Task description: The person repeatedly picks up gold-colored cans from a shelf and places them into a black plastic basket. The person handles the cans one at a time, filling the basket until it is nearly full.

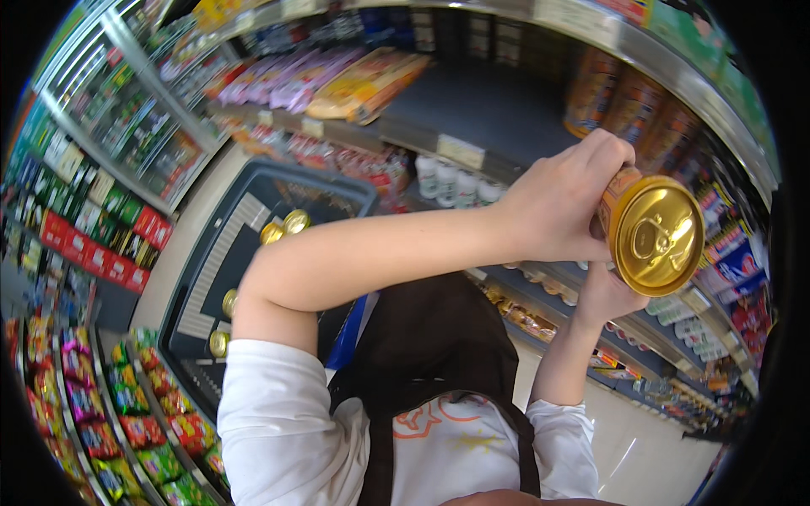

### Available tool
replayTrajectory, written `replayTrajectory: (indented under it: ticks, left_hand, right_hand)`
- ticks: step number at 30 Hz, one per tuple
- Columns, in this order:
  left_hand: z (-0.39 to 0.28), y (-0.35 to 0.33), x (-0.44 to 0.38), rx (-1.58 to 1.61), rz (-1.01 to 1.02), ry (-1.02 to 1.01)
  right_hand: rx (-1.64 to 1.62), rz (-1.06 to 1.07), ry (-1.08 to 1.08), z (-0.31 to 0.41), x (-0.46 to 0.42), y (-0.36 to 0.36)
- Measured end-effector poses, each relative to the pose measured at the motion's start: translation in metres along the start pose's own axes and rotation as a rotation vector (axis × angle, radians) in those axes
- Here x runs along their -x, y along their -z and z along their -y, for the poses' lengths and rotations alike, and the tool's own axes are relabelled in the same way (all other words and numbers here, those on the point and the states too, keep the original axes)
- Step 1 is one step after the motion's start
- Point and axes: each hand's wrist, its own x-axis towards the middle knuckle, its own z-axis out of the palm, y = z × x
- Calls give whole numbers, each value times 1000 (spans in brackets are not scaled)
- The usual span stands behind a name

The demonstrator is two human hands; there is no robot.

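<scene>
A large gold-topped can [658, 237], with a pull tab on its closed lid, is held tilted at the right, its lid facing the camera. My left hand [563, 196] grips its side from the left, the arm reaching across the view. Against its lower side is my right hand [610, 291], fingers partly hidden behind the can. Similar cans [585, 95] stand on the shelf just beyond my hands. Left of my body, a dark shopping basket or cart [168, 316] contains several gold-topped cans [296, 221], partly covered by my left arm.
Yellow and orange packets [367, 85] lie on the shelf [481, 104] ahead, beside pink packets [310, 76]. White-lidded containers [446, 183] stand one shelf lower. Racks of snack bags [142, 433] are at lower left, and a glass-door cooler [126, 95] is at upper left.
</scene>
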Motion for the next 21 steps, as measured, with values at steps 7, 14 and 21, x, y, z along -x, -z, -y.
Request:
replayTrajectory:
  ticks: [7,14,21]
  left_hand:
    - [-23,132,70,-364,109,298]
    - [-40,216,165,-492,54,826]
    - [-37,283,258,-571,-157,1113]
  right_hand:
    - [-108,659,215,54,18,-72]
    - [-332,1351,153,106,69,-177]
    - [-528,1699,264,152,148,-291]
